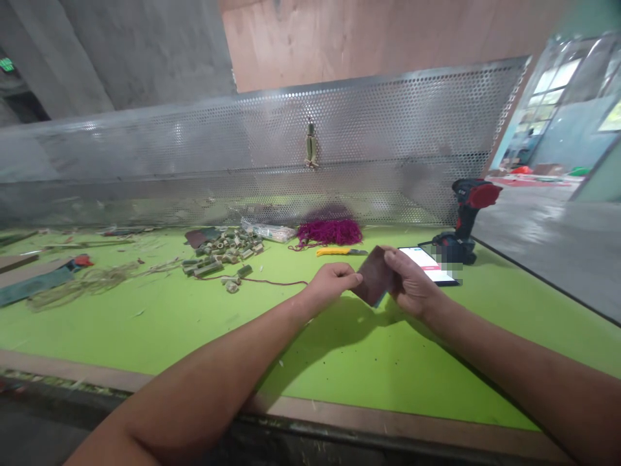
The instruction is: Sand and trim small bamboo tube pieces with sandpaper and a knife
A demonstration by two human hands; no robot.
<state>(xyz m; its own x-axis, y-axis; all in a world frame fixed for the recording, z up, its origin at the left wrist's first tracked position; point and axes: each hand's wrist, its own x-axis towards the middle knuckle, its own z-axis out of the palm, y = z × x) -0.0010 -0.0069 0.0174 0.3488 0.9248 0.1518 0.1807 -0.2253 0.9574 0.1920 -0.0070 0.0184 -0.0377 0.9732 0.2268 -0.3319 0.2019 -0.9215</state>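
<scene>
Both my hands meet above the middle of the green tabletop (160,323). My right hand (412,281) grips a small dark brown sheet, like a piece of sandpaper (374,275), and holds it upright. My left hand (332,283) is closed in a pinch right at the sheet's left edge; what its fingertips hold is too small to make out. Just behind my right hand a phone (431,265) lies on the table with its screen lit.
A pile of short bamboo pieces (220,249) lies at the back left, with a magenta bundle of cord (330,232) and a yellow utility knife (339,252) beside it. A red and black cordless drill (463,220) stands at the right. A perforated metal screen (291,149) backs the table.
</scene>
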